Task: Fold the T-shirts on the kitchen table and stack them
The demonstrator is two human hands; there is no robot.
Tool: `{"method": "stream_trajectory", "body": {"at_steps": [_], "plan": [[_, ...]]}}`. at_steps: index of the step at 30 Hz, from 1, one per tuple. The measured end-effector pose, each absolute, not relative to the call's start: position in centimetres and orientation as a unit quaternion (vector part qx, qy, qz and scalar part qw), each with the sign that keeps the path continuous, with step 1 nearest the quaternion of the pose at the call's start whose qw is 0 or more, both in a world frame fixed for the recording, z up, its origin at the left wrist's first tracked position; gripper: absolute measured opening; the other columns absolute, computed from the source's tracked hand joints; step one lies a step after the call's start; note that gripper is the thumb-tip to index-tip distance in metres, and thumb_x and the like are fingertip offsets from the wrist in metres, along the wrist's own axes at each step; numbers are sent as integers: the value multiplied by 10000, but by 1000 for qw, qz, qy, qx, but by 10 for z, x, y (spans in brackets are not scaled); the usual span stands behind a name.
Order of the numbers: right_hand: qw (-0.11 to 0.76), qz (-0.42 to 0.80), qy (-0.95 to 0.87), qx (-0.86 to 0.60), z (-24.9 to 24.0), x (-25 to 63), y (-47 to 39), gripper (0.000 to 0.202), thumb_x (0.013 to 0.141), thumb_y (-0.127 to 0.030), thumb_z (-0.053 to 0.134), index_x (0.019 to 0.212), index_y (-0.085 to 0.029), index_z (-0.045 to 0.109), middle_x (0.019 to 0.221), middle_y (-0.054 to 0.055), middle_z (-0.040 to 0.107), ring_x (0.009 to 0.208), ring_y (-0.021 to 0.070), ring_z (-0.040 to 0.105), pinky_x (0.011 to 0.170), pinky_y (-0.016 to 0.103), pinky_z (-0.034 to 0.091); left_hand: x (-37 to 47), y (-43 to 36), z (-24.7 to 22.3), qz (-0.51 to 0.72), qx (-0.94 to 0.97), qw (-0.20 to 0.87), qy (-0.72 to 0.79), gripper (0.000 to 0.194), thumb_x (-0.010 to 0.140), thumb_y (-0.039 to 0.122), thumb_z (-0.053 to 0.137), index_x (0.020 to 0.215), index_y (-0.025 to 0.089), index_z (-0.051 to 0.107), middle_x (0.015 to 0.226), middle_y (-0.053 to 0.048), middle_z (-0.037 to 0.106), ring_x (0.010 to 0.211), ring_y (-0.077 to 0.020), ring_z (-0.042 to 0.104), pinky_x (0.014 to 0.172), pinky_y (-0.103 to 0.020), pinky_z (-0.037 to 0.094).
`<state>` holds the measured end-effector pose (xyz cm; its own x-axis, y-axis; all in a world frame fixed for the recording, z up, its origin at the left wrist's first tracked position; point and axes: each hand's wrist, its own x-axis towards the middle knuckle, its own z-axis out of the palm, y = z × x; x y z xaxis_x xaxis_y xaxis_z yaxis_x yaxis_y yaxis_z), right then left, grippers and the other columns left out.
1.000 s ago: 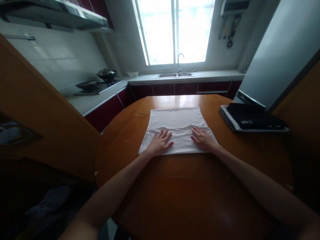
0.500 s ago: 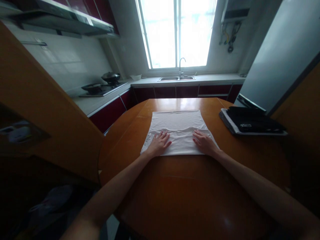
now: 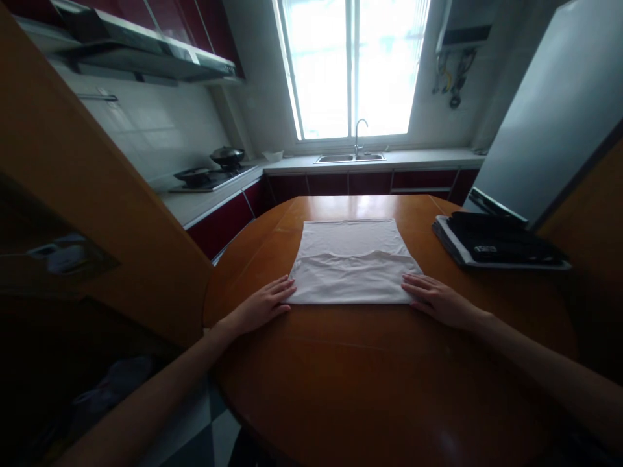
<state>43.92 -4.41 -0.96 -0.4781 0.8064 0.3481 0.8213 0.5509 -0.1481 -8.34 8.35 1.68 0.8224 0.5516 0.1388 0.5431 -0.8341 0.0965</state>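
Note:
A white folded garment (image 3: 353, 275) lies flat on the wooden table, its near part folded back over the far part with a wavy edge across the middle. My left hand (image 3: 265, 303) rests at its near left corner, fingers stretched out and fingertips on the cloth's edge. At the near right corner, my right hand (image 3: 438, 299) lies flat with its fingertips over the cloth. Neither hand grips anything.
On the table (image 3: 350, 376), a stack of folded dark and light clothes (image 3: 501, 240) sits at the right. Beyond are a counter with a sink (image 3: 350, 157), a stove with a pan (image 3: 227, 157), and a fridge (image 3: 540, 123) at the right.
Both hands have slid outward from the middle of the folded garment to its left and right near corners. The garment stays in place, its folded part smoother; the camera view has shifted slightly.

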Motion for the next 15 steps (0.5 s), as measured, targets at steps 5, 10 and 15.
{"method": "stream_trajectory", "body": {"at_steps": [5, 10, 15], "plan": [[172, -72, -870, -457, -5, 452, -55, 380, 996, -181, 480, 1326, -247, 657, 1358, 87, 666, 1266, 257, 618, 1122, 477, 471, -82, 76, 36, 82, 968, -6, 238, 387, 1022, 167, 450, 1365, 257, 606, 1347, -74, 642, 1269, -204, 585, 1106, -382, 481], [154, -121, -857, -477, -4, 452, -64, 497, 917, -16, 455, 1325, -220, 653, 1356, 96, 667, 1254, 253, 628, 1102, 471, 485, -74, 75, 39, 85, 969, -24, 231, 384, 979, 84, 465, 1282, 245, 638, 1248, -71, 674, 1157, -198, 640, 1028, -358, 521], [154, -148, -836, -506, -3, 446, -64, 388, 918, -36, 482, 1171, -193, 730, 1224, 112, 734, 1147, 265, 690, 1035, 461, 524, -64, 76, 31, 111, 958, -79, 254, 246, 992, 129, 470, 1109, 209, 671, 1088, -84, 689, 1023, -214, 659, 930, -354, 541]]}}
